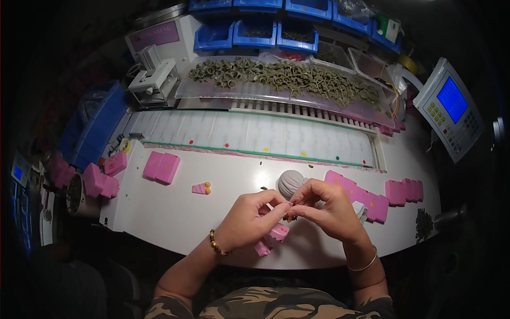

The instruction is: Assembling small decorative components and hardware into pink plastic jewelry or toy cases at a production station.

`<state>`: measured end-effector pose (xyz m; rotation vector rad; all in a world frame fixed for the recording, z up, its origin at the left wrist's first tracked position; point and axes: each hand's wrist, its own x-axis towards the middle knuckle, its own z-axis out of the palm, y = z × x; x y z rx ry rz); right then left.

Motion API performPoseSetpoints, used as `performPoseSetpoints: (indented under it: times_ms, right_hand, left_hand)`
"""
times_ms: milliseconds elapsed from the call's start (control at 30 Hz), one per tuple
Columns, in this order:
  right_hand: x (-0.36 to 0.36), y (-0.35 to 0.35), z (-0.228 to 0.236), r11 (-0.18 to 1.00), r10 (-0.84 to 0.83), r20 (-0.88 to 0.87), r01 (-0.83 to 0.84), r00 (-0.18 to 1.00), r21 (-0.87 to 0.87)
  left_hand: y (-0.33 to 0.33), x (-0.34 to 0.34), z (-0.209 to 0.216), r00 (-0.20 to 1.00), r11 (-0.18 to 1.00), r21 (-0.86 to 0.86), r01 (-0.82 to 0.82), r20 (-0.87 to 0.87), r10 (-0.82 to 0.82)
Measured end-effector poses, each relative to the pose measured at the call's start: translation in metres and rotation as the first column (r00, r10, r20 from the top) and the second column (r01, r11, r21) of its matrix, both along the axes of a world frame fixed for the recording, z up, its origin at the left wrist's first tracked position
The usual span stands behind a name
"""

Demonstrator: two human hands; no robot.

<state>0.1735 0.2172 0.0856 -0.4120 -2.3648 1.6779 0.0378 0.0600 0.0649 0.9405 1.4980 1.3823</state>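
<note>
Pink moulded plastic pieces (pixel 272 237) sit in the left hand (pixel 249 220), low over the near edge of the white worktable (pixel 175 218); two lobes protrude below the palm. The long axis appears to run from lower left to upper right, though the palm hides most of it. The left-hand fingers are clamped on this pink part, probably to steady it at working height. The right hand (pixel 326 208) meets it from the right, thumb and forefinger pinched together on something small at the part's upper end; the item is too small to identify. Behind the hands lies a grey ribbed dome-shaped object (pixel 290 182). Flat pink blocks (pixel 161 167) lie left and right, within reach. Farther back, a clear tray (pixel 212 91) holds olive-green ring-shaped parts (pixel 287 77), with blue storage bins (pixel 255 33) beyond
</note>
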Motion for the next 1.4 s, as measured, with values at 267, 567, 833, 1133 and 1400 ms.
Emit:
performPoseSetpoints:
  times_ms: [267, 567, 833, 1133, 1400]
  right_hand:
    - [-0.007, -0.009, -0.004, 0.848, 0.12, -0.256, 0.035, 0.959, 0.529]
    - [-0.003, -0.002, -0.008, 0.996, 0.087, -0.064, -0.087, 0.994, 0.004]
    - [-0.001, 0.01, 0.006, 0.9, 0.101, -0.046, -0.111, 0.994, -0.421]
    - [-0.011, 0.023, 0.001, 0.842, -0.221, -0.057, 0.161, 0.974, -0.515]
    - [-0.016, 0.001, -0.025, 0.892, -0.174, -0.148, 0.092, 0.974, -0.443]
  left_hand:
    - [0.0, -0.004, -0.017, 0.982, 0.997, -0.027, -0.071, 0.171, 0.074]
    - [0.0, -0.004, -0.013, 0.995, 0.993, -0.075, -0.096, 0.029, 0.099]
    - [0.003, -0.017, -0.018, 0.927, 0.981, -0.165, -0.105, -0.372, 0.037]
    - [-0.008, -0.03, -0.014, 0.732, 0.946, -0.285, -0.157, -0.676, -0.082]
    - [0.011, -0.004, -0.011, 0.984, 0.992, 0.102, -0.081, 0.164, 0.064]
